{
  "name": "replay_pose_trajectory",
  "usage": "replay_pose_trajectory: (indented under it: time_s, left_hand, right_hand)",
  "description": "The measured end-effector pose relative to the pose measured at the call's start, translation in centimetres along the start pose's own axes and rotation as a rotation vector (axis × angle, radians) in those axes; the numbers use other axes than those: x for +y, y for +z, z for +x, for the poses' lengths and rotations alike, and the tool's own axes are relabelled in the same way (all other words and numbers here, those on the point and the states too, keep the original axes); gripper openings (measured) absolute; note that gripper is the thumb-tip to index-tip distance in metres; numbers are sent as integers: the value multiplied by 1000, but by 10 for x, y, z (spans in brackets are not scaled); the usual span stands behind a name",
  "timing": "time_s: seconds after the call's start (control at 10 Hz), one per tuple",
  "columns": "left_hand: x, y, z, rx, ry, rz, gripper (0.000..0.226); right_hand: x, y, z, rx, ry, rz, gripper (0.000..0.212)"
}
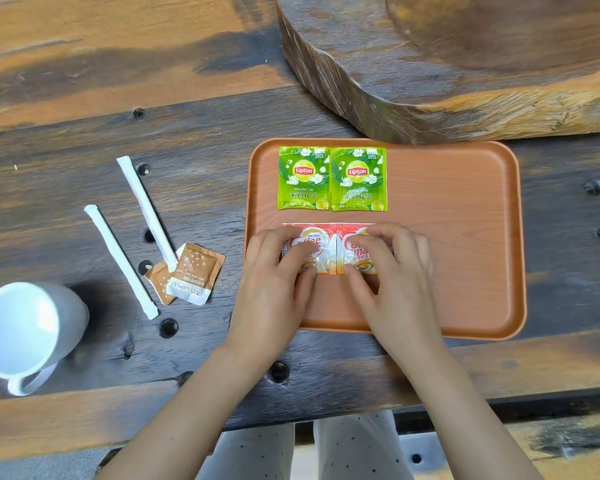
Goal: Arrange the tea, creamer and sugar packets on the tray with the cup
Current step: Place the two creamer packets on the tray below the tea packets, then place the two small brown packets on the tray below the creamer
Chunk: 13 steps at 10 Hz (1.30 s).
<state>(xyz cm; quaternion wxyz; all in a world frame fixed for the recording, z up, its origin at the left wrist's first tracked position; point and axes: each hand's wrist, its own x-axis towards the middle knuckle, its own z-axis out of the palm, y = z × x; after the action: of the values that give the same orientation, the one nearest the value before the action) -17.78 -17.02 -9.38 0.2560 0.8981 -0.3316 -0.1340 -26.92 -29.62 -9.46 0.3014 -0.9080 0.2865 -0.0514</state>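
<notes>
I note, from the left: the white cup stands on the table, well apart from the tray. Next, two white stick packets and two brown sugar packets lie on the table, not yet placed. On the tray, two green tea packets sit side by side at the far edge. Below them, my left hand and right hand press flat, fingers spread, on two creamer packets, squaring them edge to edge; neither hand grips anything. I judge the creamer step nearly complete. The next move likely calls for reaching left for the sugar packets.
</notes>
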Motion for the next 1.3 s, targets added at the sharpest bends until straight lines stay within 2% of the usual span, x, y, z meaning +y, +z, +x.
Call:
replay_pose_trajectory:
  time_s: [0.5, 0.7, 0.8, 0.9, 1.0, 1.1, 1.3]
  left_hand:
    - [-13, -23, 1, 23, -22, -47, 23]
    - [-49, -62, -12, 244, -264, 16, 25]
    - [-66, -80, -17, 256, -413, 57, 28]
    - [-83, -86, -16, 134, -534, 124, 30]
    - [-85, -84, -17, 21, -549, 165, 29]
    - [-85, -84, -18, -12, -510, 211, 22]
    - [-88, -87, -13, -97, -586, 204, 22]
  right_hand:
    - [-8, -6, 4, 29, -14, 42, 25]
    - [-43, 4, 14, -8, -142, 72, 20]
    - [-75, 23, 21, -60, -264, 47, 22]
    - [-109, 48, 26, -186, -379, -40, 29]
    - [-135, 69, 30, -274, -430, -181, 33]
    - [-145, 81, 31, -382, -454, -207, 36]
    - [-145, 89, 29, -343, -423, -207, 35]
